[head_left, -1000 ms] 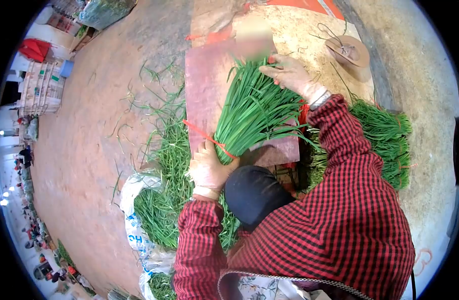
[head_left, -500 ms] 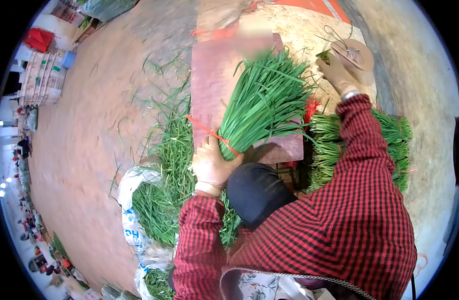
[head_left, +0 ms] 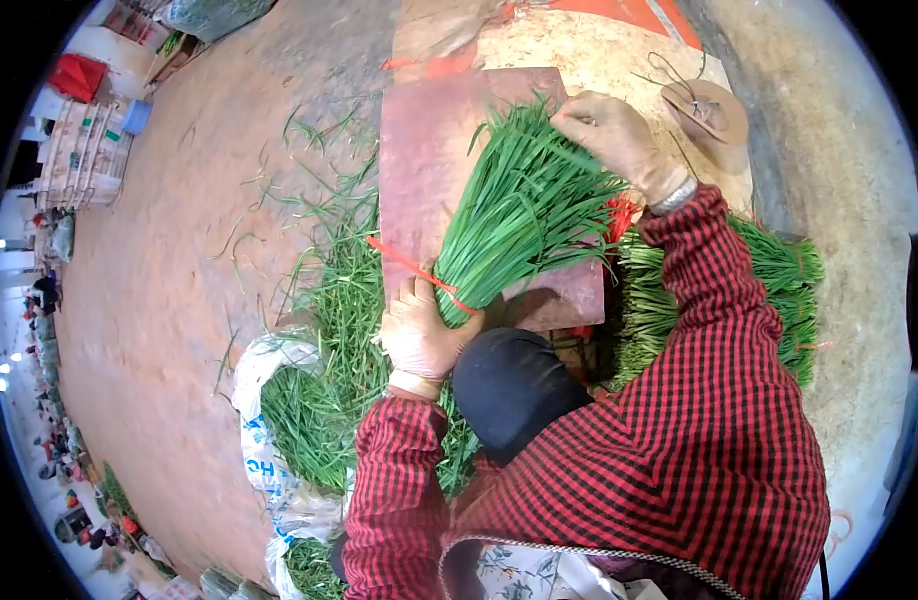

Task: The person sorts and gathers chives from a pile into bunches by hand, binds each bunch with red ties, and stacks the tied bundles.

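A bunch of long green stalks (head_left: pixel 524 205) lies across a reddish board (head_left: pixel 414 150), its leafy tips spread toward the top. My left hand (head_left: pixel 424 330), in a pale glove, is wrapped round the bunch's lower end, beside a red tie (head_left: pixel 414 265) that circles it. At the leafy tips is my right hand (head_left: pixel 614 135), also gloved, with thumb and fingers pressed together; what they pinch, if anything, is too small to make out. My dark-covered knee (head_left: pixel 514 385) is just below the board.
Loose stalks (head_left: pixel 349 290) lie left of the board and in a white plastic bag (head_left: pixel 254 385). Tied bunches (head_left: pixel 789 280) are stacked at the right, near red ties (head_left: pixel 619 218). A brown round object (head_left: pixel 709 110) is at the upper right; a crate (head_left: pixel 84 165) stands far left.
My right hand went out right to the brown round object, with a small green piece at its fingers, then came back to the leafy tips. My left hand has kept its hold.
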Demonstrator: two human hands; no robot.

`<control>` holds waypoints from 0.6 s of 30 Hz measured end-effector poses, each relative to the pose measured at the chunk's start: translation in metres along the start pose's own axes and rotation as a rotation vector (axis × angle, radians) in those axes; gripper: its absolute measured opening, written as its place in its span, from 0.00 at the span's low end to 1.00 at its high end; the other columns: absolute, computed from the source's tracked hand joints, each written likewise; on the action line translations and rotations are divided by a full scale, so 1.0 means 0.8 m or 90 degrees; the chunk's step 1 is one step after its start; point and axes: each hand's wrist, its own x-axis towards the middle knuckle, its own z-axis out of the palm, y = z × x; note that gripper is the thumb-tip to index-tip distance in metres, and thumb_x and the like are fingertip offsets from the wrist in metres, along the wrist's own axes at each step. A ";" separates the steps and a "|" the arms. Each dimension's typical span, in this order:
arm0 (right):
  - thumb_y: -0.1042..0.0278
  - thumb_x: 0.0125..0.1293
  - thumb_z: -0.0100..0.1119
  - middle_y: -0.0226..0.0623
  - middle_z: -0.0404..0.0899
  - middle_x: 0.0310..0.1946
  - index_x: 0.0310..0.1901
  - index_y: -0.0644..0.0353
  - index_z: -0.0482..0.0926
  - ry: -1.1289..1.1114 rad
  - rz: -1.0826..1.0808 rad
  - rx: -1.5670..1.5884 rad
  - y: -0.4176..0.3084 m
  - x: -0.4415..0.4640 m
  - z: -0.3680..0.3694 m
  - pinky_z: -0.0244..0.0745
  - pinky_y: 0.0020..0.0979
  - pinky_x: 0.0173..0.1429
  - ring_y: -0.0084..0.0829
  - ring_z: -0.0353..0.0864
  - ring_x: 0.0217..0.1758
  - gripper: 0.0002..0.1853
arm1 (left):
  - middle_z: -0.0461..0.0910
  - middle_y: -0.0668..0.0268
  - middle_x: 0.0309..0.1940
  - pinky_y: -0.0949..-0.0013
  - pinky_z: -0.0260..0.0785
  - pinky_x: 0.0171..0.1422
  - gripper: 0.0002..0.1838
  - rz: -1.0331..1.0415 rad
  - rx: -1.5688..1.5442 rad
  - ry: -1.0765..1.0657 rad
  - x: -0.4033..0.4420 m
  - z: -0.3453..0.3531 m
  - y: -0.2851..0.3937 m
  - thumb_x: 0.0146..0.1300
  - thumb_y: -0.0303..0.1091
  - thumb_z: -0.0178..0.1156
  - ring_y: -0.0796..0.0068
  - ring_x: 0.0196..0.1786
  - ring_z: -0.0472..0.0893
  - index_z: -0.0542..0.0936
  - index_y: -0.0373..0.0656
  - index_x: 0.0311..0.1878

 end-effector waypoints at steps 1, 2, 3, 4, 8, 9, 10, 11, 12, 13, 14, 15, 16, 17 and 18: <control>0.53 0.62 0.61 0.41 0.84 0.38 0.41 0.59 0.85 -0.024 -0.054 -0.016 0.003 0.006 0.008 0.76 0.35 0.48 0.39 0.83 0.41 0.17 | 0.76 0.52 0.50 0.53 0.73 0.49 0.49 0.004 0.008 0.010 0.000 0.001 0.000 0.37 0.55 0.72 0.51 0.47 0.80 0.69 0.40 0.63; 0.50 0.61 0.61 0.41 0.84 0.37 0.40 0.59 0.85 -0.048 -0.107 -0.031 0.002 0.012 0.014 0.76 0.36 0.49 0.40 0.83 0.41 0.19 | 0.76 0.52 0.50 0.53 0.73 0.49 0.49 0.002 0.009 0.010 -0.001 0.002 0.001 0.37 0.55 0.72 0.51 0.47 0.80 0.69 0.40 0.63; 0.50 0.59 0.62 0.41 0.84 0.37 0.39 0.58 0.85 -0.063 -0.145 -0.081 0.002 0.019 0.019 0.75 0.36 0.49 0.41 0.82 0.42 0.18 | 0.76 0.52 0.51 0.53 0.73 0.49 0.49 0.000 0.011 0.009 -0.001 0.002 0.001 0.37 0.55 0.73 0.51 0.47 0.80 0.69 0.40 0.63; 0.50 0.59 0.62 0.41 0.84 0.37 0.39 0.58 0.85 -0.063 -0.144 -0.079 0.001 0.020 0.023 0.75 0.36 0.49 0.41 0.82 0.42 0.18 | 0.76 0.52 0.51 0.53 0.73 0.49 0.49 -0.002 0.015 0.007 -0.001 0.002 0.001 0.37 0.55 0.73 0.51 0.47 0.80 0.69 0.40 0.63; 0.55 0.60 0.63 0.44 0.80 0.29 0.37 0.61 0.83 -0.237 -0.019 -0.056 -0.020 0.005 0.029 0.72 0.36 0.48 0.42 0.78 0.42 0.15 | 0.76 0.53 0.51 0.54 0.73 0.49 0.49 -0.003 0.002 0.005 0.000 0.002 0.001 0.37 0.56 0.73 0.51 0.47 0.79 0.69 0.40 0.63; 0.56 0.60 0.63 0.43 0.81 0.31 0.37 0.60 0.83 -0.181 -0.087 -0.051 -0.019 -0.004 0.031 0.73 0.36 0.47 0.42 0.78 0.41 0.14 | 0.76 0.53 0.50 0.54 0.73 0.49 0.49 -0.001 0.007 0.011 0.000 0.001 0.002 0.37 0.56 0.73 0.51 0.47 0.79 0.69 0.40 0.63; 0.57 0.60 0.63 0.41 0.82 0.32 0.38 0.58 0.83 -0.125 -0.154 -0.046 -0.022 -0.013 0.029 0.74 0.37 0.46 0.43 0.79 0.40 0.13 | 0.76 0.53 0.50 0.54 0.73 0.49 0.49 0.001 0.012 0.017 -0.001 0.000 0.003 0.37 0.56 0.73 0.51 0.47 0.80 0.69 0.40 0.63; 0.59 0.61 0.62 0.40 0.80 0.29 0.36 0.60 0.82 -0.100 -0.230 -0.002 -0.024 -0.021 0.023 0.72 0.37 0.44 0.40 0.78 0.36 0.12 | 0.76 0.53 0.50 0.54 0.73 0.49 0.49 -0.001 0.011 0.016 -0.001 0.001 0.002 0.37 0.56 0.73 0.51 0.47 0.80 0.69 0.40 0.63; 0.59 0.61 0.62 0.40 0.80 0.29 0.36 0.60 0.82 -0.101 -0.230 -0.002 -0.027 -0.035 0.015 0.72 0.37 0.44 0.40 0.78 0.36 0.12 | 0.76 0.53 0.50 0.54 0.73 0.49 0.48 -0.008 0.020 0.005 -0.001 0.002 0.001 0.37 0.56 0.73 0.51 0.47 0.80 0.69 0.40 0.62; 0.61 0.61 0.63 0.39 0.80 0.30 0.36 0.60 0.82 -0.147 -0.254 0.069 -0.042 -0.050 0.000 0.73 0.36 0.45 0.38 0.78 0.37 0.10 | 0.77 0.53 0.49 0.54 0.73 0.49 0.48 -0.014 0.029 -0.005 0.000 0.003 0.001 0.38 0.57 0.72 0.51 0.46 0.80 0.70 0.40 0.62; 0.63 0.60 0.64 0.37 0.80 0.30 0.35 0.61 0.82 -0.193 -0.278 0.139 -0.053 -0.064 -0.013 0.73 0.35 0.47 0.36 0.79 0.37 0.09 | 0.77 0.53 0.49 0.54 0.73 0.49 0.48 -0.014 0.028 -0.006 0.000 0.002 0.001 0.38 0.57 0.72 0.51 0.46 0.80 0.70 0.40 0.62; 0.63 0.60 0.64 0.37 0.80 0.30 0.35 0.61 0.82 -0.192 -0.275 0.138 -0.058 -0.078 -0.021 0.73 0.35 0.47 0.36 0.79 0.37 0.09 | 0.77 0.53 0.49 0.54 0.73 0.49 0.48 -0.017 0.024 -0.004 0.000 0.002 0.001 0.38 0.57 0.72 0.52 0.46 0.80 0.69 0.41 0.62; 0.67 0.60 0.65 0.37 0.80 0.31 0.35 0.61 0.82 -0.244 -0.294 0.265 -0.061 -0.090 -0.028 0.73 0.34 0.48 0.35 0.79 0.39 0.07 | 0.78 0.53 0.48 0.55 0.73 0.48 0.48 -0.019 0.020 -0.002 0.000 0.002 0.002 0.38 0.57 0.72 0.52 0.46 0.80 0.69 0.41 0.62; 0.70 0.59 0.66 0.36 0.81 0.32 0.34 0.61 0.82 -0.295 -0.310 0.394 -0.061 -0.099 -0.036 0.73 0.34 0.49 0.33 0.80 0.40 0.05 | 0.78 0.53 0.48 0.55 0.73 0.48 0.48 -0.016 0.019 -0.003 0.000 0.002 0.002 0.38 0.57 0.72 0.52 0.46 0.80 0.69 0.41 0.62; 0.70 0.59 0.66 0.36 0.81 0.32 0.34 0.61 0.82 -0.293 -0.308 0.393 -0.058 -0.106 -0.045 0.73 0.34 0.49 0.33 0.80 0.40 0.05 | 0.78 0.53 0.48 0.55 0.73 0.49 0.49 -0.009 0.017 0.003 0.000 0.003 0.000 0.38 0.57 0.72 0.52 0.46 0.80 0.69 0.41 0.63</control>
